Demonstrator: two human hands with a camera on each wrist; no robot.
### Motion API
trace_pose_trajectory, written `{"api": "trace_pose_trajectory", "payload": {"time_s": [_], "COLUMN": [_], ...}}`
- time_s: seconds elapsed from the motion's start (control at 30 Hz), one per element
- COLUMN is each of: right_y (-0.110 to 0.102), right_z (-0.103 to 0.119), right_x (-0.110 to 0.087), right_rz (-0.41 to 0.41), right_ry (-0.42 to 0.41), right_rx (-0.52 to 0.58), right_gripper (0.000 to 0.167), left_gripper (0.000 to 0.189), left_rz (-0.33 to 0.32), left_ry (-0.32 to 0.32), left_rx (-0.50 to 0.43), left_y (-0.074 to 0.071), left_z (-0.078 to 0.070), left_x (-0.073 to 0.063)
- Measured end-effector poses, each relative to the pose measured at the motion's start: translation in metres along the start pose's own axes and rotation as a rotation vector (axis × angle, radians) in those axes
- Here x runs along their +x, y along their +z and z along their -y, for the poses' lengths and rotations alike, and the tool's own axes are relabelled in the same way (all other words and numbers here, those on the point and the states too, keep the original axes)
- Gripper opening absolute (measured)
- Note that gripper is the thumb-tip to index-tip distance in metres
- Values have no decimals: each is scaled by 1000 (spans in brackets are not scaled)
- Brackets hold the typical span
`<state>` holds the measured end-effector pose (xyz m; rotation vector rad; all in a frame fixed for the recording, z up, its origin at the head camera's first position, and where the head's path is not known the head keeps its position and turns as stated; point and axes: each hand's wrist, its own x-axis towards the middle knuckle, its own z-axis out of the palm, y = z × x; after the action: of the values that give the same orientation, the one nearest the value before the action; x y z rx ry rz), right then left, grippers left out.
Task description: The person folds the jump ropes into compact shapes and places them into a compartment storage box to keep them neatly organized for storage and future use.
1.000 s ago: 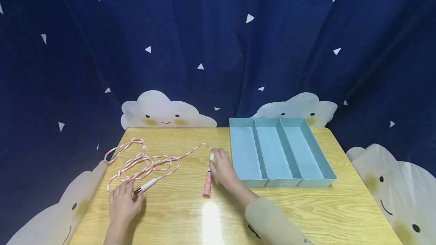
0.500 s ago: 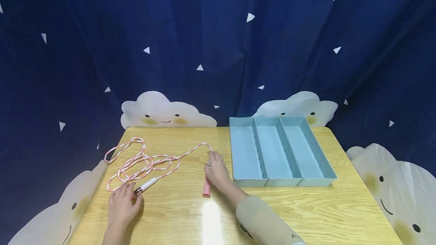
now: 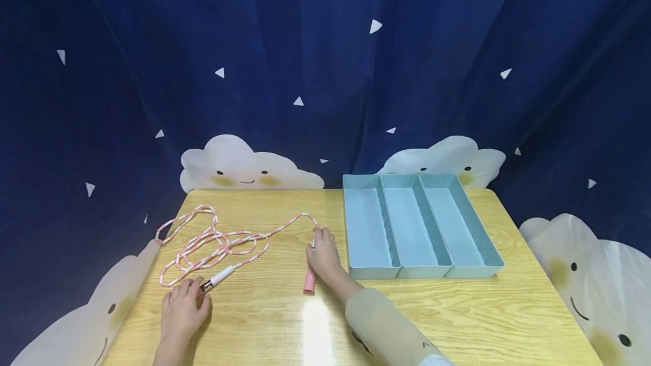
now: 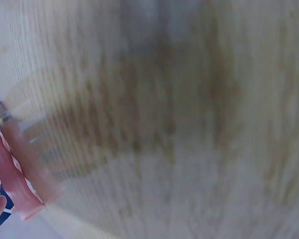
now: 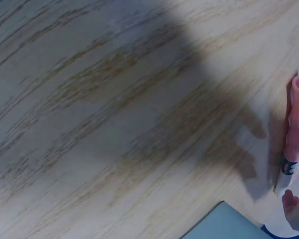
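Note:
A jump rope with pink and white beads (image 3: 221, 248) lies in loose loops on the left half of the table. My left hand (image 3: 182, 309) grips one handle, whose white end (image 3: 222, 275) points up and right toward the rope. In the left wrist view, that handle's pink grip (image 4: 12, 181) shows beside fingertips at the left edge. My right hand (image 3: 324, 256) holds the other handle around its white part, while its pink end (image 3: 309, 281) sticks out toward the front. That pink handle (image 5: 298, 124) also appears at the right edge of the right wrist view, a fingertip close to its white end.
Three long light-blue bins (image 3: 417, 230) stand side by side just right of my right hand. The wooden table (image 3: 274, 332) has a bright glare spot near its front. Behind it hangs a dark blue curtain (image 3: 325, 72) with clouds and triangles.
My right hand has shifted slightly left and down, from beside the handle onto it, covering most of its white part. My left hand and the rope loops have hardly moved.

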<state>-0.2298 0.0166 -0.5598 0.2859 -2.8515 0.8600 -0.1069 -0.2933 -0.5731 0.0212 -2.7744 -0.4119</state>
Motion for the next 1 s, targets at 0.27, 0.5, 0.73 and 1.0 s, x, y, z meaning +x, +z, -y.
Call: {"api": "trace_pose_trajectory", "payload": {"time_s": [0.27, 0.5, 0.73, 1.0], "right_y": [6, 8, 8, 8], "right_z": [-4, -5, -2, -1], "right_x": [0, 3, 7, 7], "right_rz": [15, 36, 76, 115], "right_ry": [65, 117, 146, 173], "right_rx": [4, 21, -12, -26], "right_gripper": [48, 51, 50, 47], "left_gripper": [42, 39, 36, 32], "left_rz": [13, 43, 42, 32], "left_ry": [-17, -40, -48, -41], "left_rx": [-1, 10, 14, 12], "left_y": [-3, -1, -2, 0], "left_z": [2, 6, 6, 7], "left_x": [-2, -5, -6, -7]}}
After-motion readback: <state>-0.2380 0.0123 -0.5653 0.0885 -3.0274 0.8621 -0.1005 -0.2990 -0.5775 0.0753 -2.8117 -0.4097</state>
